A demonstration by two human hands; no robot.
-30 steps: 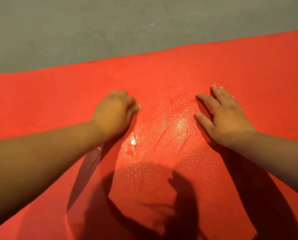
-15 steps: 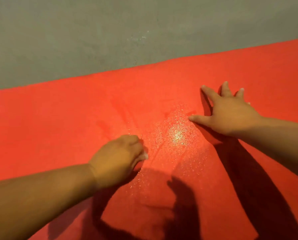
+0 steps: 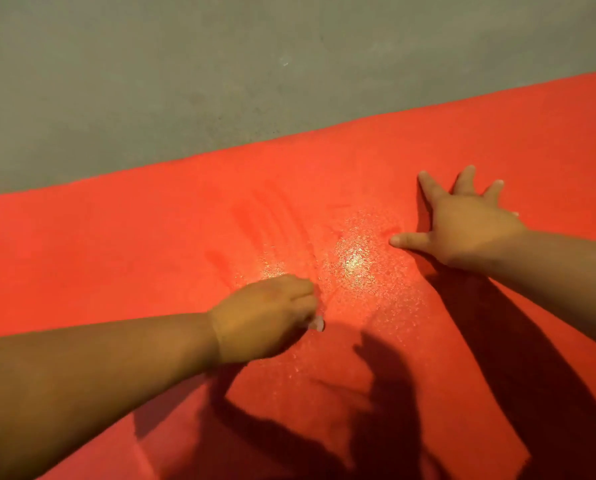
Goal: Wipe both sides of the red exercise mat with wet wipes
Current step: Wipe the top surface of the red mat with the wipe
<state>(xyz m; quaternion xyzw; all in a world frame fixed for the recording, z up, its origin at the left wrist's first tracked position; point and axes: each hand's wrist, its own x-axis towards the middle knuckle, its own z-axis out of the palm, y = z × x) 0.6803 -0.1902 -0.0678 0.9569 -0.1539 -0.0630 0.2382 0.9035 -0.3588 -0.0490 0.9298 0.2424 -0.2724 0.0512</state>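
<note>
Wipe [image 3: 318,323] is clamped in curled fingers of left hand [image 3: 261,317], right hand [image 3: 469,226] splayed flat. Mat [image 3: 116,254] is reckoned soft, floppy, slick where wet; best lifted by an edge.

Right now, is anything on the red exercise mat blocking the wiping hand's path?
Nothing visible does. The left hand grips a white wet wipe directly against the red exercise mat; only the right hand, spread flat, rests farther right.
</note>
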